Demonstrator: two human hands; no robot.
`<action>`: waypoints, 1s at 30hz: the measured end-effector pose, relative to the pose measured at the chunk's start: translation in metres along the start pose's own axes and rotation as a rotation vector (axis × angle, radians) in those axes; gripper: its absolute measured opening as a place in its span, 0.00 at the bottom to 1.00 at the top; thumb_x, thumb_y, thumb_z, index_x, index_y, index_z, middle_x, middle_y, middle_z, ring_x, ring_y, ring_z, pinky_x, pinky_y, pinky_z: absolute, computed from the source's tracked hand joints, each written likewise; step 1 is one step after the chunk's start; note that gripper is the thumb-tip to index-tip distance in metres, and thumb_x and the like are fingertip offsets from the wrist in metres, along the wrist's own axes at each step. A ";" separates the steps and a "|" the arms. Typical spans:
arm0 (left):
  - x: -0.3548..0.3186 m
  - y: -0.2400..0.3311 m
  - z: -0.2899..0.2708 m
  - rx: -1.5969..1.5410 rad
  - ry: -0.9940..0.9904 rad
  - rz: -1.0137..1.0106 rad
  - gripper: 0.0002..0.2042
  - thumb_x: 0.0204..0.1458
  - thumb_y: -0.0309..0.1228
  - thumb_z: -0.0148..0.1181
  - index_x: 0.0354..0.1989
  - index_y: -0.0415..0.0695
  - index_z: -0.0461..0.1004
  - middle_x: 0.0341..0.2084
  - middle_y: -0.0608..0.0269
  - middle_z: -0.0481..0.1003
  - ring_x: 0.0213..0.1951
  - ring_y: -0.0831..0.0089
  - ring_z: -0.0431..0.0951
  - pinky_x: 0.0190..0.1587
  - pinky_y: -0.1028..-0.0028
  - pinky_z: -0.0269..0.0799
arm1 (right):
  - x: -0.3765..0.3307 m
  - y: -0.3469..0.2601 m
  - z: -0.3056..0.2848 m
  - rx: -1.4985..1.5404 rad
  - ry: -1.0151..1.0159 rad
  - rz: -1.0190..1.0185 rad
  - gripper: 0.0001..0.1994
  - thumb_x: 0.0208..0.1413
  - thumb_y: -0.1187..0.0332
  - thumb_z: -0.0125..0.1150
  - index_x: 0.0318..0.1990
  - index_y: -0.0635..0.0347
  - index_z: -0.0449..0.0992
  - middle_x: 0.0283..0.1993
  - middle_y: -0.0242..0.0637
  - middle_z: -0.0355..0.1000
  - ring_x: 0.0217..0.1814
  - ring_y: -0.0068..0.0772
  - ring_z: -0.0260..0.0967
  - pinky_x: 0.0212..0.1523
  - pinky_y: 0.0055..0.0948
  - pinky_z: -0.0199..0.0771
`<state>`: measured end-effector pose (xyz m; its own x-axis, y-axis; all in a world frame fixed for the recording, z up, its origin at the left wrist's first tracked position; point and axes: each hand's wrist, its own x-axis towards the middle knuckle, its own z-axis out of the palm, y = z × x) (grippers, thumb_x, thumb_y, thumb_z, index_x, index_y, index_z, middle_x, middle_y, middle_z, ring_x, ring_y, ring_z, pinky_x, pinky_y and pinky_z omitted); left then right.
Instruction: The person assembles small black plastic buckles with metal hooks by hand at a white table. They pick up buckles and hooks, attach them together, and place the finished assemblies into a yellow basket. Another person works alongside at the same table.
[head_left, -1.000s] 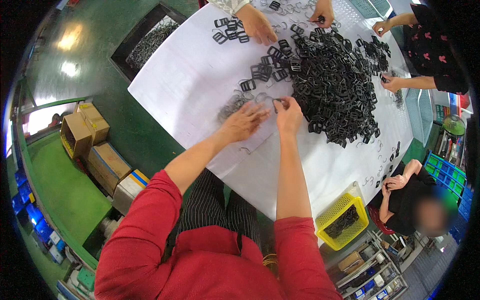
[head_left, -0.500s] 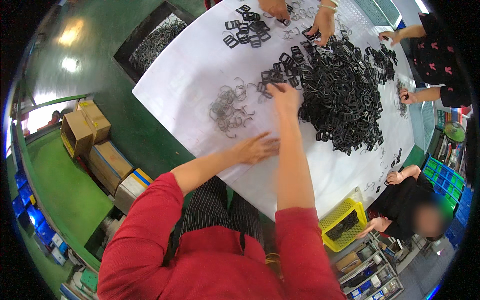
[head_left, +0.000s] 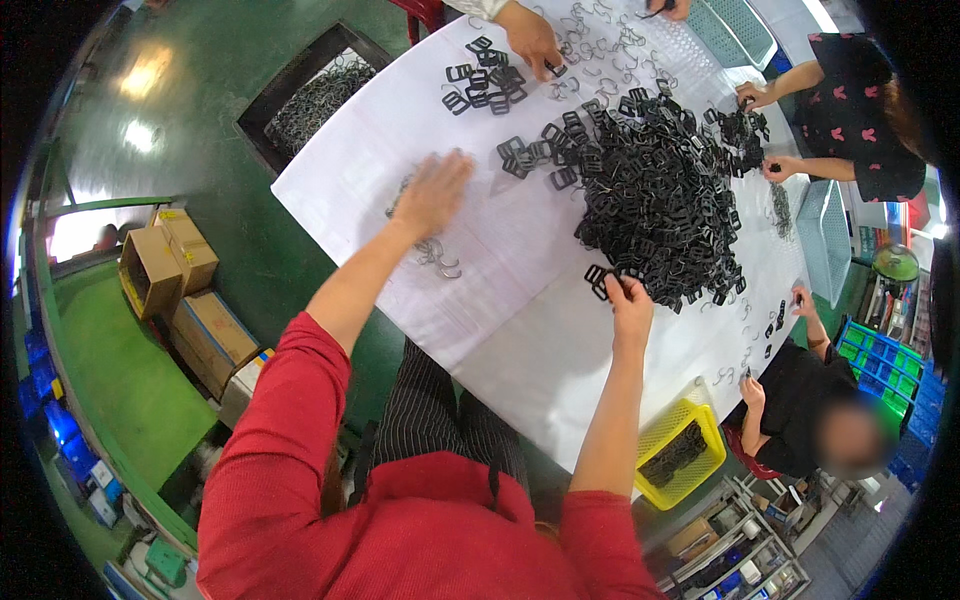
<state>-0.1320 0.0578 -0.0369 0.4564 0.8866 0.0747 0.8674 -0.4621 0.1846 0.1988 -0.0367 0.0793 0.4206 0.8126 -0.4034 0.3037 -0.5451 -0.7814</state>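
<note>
My left hand (head_left: 430,200) lies flat, fingers stretched and blurred, over a small group of thin, curved, silvery hook-shaped pieces (head_left: 437,262) on the white-covered table (head_left: 480,300). Part of that group is hidden under the hand. My right hand (head_left: 630,312) pinches black slide buckles (head_left: 598,281) at the near edge of a large heap of similar black buckles (head_left: 650,190); how many it holds I cannot tell. A few loose buckles (head_left: 520,155) lie left of the heap, and a smaller cluster of buckles (head_left: 487,80) sits farther off.
Co-workers' hands (head_left: 530,38) work around the far and right sides. A yellow basket (head_left: 708,472) holding black pieces stands at the table's near right edge. Beyond the far left edge is a dark tray (head_left: 262,128) of wire pieces. Cardboard boxes (head_left: 205,335) stand to the left.
My left hand has moved forward and left onto the curved pieces. My right hand has gone from the loose buckles to the heap's near edge, and black buckles now show in its fingers.
</note>
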 end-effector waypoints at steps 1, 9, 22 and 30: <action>-0.001 -0.016 -0.007 0.062 0.008 -0.043 0.24 0.53 0.33 0.42 0.61 0.47 0.57 0.63 0.58 0.52 0.66 0.66 0.45 0.66 0.57 0.39 | -0.005 0.009 -0.005 0.003 -0.019 0.014 0.15 0.47 0.64 0.65 0.35 0.69 0.74 0.30 0.33 0.71 0.32 0.21 0.64 0.36 0.21 0.64; -0.082 0.024 0.000 -0.175 -0.257 0.422 0.22 0.53 0.33 0.44 0.59 0.58 0.60 0.62 0.62 0.54 0.65 0.62 0.50 0.64 0.49 0.38 | -0.036 0.021 -0.005 0.005 -0.063 0.065 0.15 0.47 0.64 0.65 0.35 0.70 0.74 0.29 0.33 0.71 0.31 0.21 0.63 0.33 0.20 0.62; 0.000 -0.140 -0.045 0.075 -0.106 0.265 0.22 0.53 0.37 0.46 0.59 0.61 0.61 0.62 0.71 0.56 0.66 0.69 0.46 0.65 0.49 0.34 | -0.020 -0.032 0.047 0.031 -0.041 0.065 0.15 0.47 0.65 0.66 0.36 0.69 0.73 0.28 0.29 0.68 0.29 0.16 0.59 0.30 0.17 0.59; -0.002 -0.251 -0.066 0.266 -0.160 -0.168 0.26 0.54 0.32 0.47 0.63 0.60 0.52 0.63 0.69 0.53 0.66 0.65 0.47 0.64 0.49 0.41 | -0.011 -0.046 0.063 0.049 -0.057 0.091 0.15 0.47 0.65 0.65 0.36 0.69 0.74 0.30 0.30 0.70 0.31 0.17 0.62 0.33 0.18 0.62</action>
<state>-0.3635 0.1729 -0.0183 0.3100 0.9462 -0.0932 0.9447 -0.3176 -0.0822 0.1268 -0.0080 0.0897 0.3948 0.7713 -0.4993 0.2234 -0.6077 -0.7621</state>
